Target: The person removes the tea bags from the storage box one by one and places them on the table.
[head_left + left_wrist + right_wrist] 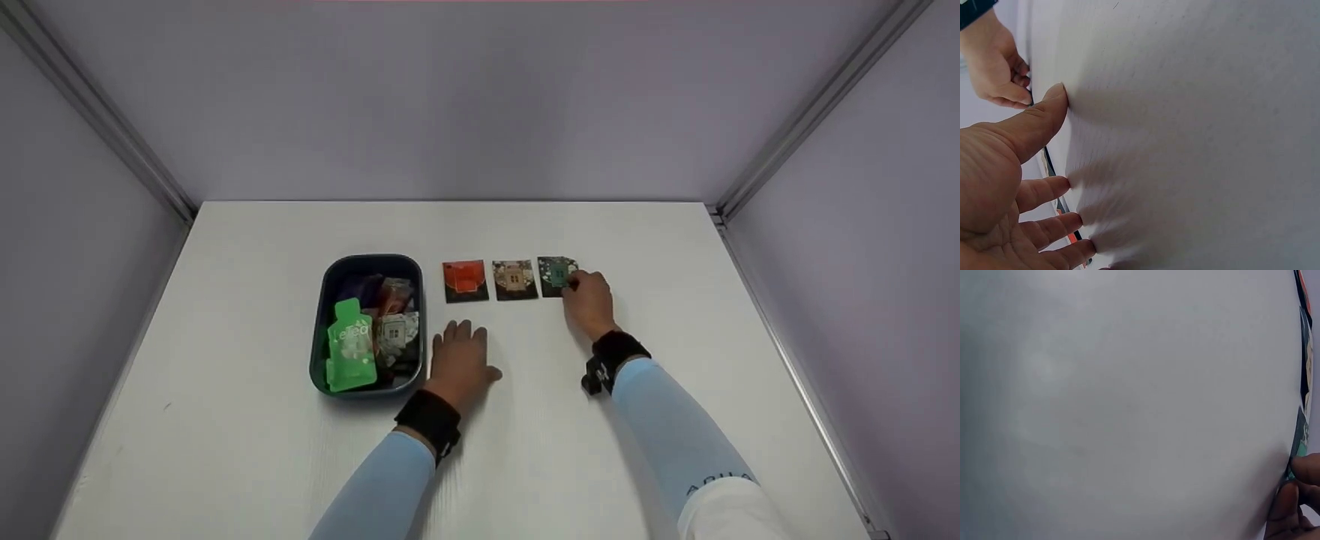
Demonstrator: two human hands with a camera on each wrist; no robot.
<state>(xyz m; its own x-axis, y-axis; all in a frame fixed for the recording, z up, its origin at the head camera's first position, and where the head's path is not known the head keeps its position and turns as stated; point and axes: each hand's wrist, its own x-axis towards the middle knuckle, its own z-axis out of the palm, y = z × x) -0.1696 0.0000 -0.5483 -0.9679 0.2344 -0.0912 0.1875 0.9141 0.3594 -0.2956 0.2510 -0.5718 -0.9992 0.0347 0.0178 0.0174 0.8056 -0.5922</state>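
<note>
The right hand pinches the green square, which sits right of the tan square and the red square. The left hand, fingers spread, touches the worktop beside the box.

A close-fitting light blue left sleeve stopped just short of a wide black left wristband, which had a small dark housing at its side and sat behind the bare left hand. The matching light blue right sleeve carried dark capital lettering, only partly readable, beside a looser white cuff. A black right wristband with a chunky black camera unit circled the wrist behind the bare right hand.
</note>
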